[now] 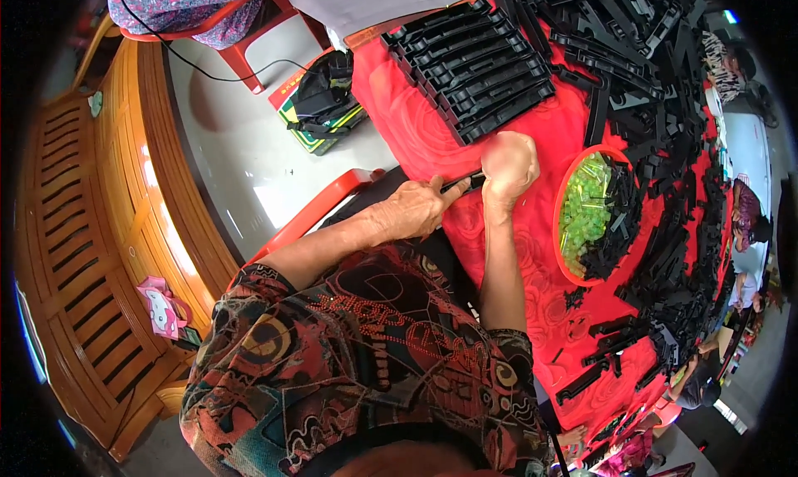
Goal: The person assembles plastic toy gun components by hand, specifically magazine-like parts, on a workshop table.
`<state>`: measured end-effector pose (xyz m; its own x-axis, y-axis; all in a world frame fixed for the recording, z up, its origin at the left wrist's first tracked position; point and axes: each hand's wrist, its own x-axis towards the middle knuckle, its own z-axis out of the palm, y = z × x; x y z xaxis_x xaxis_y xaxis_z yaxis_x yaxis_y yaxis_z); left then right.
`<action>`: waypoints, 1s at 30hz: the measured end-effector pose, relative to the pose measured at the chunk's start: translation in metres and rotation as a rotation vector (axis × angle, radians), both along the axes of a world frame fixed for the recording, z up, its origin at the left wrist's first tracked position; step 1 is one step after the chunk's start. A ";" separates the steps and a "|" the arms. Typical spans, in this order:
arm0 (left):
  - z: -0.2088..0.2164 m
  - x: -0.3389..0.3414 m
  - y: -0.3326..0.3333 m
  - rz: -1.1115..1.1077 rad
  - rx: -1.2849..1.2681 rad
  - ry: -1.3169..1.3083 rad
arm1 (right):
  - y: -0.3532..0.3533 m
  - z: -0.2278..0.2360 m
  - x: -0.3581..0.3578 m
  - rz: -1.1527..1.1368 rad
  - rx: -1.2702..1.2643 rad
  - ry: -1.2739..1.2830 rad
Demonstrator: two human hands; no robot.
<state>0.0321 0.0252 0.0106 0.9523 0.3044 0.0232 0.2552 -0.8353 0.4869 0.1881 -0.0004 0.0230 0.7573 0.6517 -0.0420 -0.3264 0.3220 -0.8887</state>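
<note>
Between my two hands, at the near edge of the red-covered table, is a long narrow black plastic part [475, 182]. The fingers of my left hand [418, 208] close on its left end. A closed fist, my right hand [509, 169] is at the part's right end and hides it; whether it grips the part or presses on it does not show. Just beyond my hands lies a stack of similar black plastic parts [474, 74], set side by side in rows. To the right stands an orange-rimmed basin [559, 227] holding small green translucent pieces [586, 207] and small black pieces.
A large loose heap of black parts [615, 44] covers the table's far right. More black parts [615, 344] lie at the near right, where other people sit. A red chair [320, 202] is by my left arm; a black bag [324, 90] and a wooden bench [91, 252] stand left.
</note>
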 end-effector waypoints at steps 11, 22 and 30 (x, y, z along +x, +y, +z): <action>-0.004 -0.009 -0.012 0.059 0.104 -0.134 | -0.030 0.025 -0.011 -0.181 0.165 -0.066; 0.035 -0.026 0.015 0.176 0.331 -0.488 | -0.081 -0.016 -0.010 -0.433 -0.365 -0.701; 0.062 -0.003 0.152 0.417 0.396 -0.450 | -0.076 -0.042 -0.015 -0.345 -0.576 -1.124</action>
<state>0.0287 0.1775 0.0728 0.6314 0.5272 0.5687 0.4367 -0.8477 0.3011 0.1728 -0.0763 -0.0193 0.6838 0.5194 0.5125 0.7018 -0.2758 -0.6568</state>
